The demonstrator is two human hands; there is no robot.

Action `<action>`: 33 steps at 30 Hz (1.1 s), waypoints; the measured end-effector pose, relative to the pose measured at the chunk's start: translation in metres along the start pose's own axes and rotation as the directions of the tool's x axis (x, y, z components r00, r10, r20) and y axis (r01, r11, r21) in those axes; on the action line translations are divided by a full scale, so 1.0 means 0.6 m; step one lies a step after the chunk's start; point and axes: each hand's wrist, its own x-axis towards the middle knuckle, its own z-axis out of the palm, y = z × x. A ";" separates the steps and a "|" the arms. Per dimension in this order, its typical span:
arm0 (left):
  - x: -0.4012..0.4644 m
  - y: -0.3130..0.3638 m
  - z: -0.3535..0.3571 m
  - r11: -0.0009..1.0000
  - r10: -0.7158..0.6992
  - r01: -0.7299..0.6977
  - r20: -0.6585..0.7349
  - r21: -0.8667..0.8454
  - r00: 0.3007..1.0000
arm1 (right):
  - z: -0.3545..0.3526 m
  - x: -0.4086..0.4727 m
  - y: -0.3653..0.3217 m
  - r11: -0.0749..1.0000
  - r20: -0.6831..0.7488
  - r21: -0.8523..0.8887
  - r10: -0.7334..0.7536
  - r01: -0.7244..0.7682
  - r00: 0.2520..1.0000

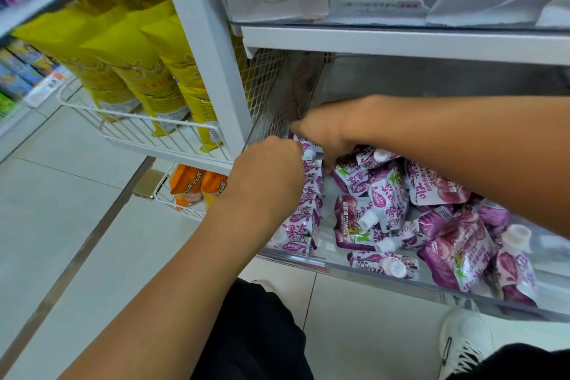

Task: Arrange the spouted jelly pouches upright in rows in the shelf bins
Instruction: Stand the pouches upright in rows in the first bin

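Both your hands are in the clear bin [308, 259] — left hand [268, 173] and right hand [327, 133] close together at the upright row of pouches [308, 210] along the left wall; their grip I cannot tell. Loose pouches [401, 210] lie heaped just right.

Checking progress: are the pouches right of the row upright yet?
No, tipped. The loose pouches lie flat in a jumble, spouts pointing various ways.

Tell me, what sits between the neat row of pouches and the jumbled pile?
In the head view, a bare strip of bin floor separates the row of pouches at the bin's left side from the loose pile.
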 end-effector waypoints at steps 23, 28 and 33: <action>0.009 -0.002 -0.008 0.994 -0.100 0.096 -0.094 -0.044 0.991 | 0.007 -0.010 0.043 0.607 0.060 0.794 -0.050 -0.018 0.997; 0.035 0.005 0.004 0.989 0.004 -0.017 -0.088 -0.146 0.996 | -0.015 -0.049 0.040 0.716 0.127 0.697 -0.062 -0.045 0.990; 0.076 0.010 0.017 0.991 0.026 -0.024 0.013 -0.132 1.000 | -0.036 -0.181 0.025 0.979 0.077 0.192 0.054 -0.068 0.996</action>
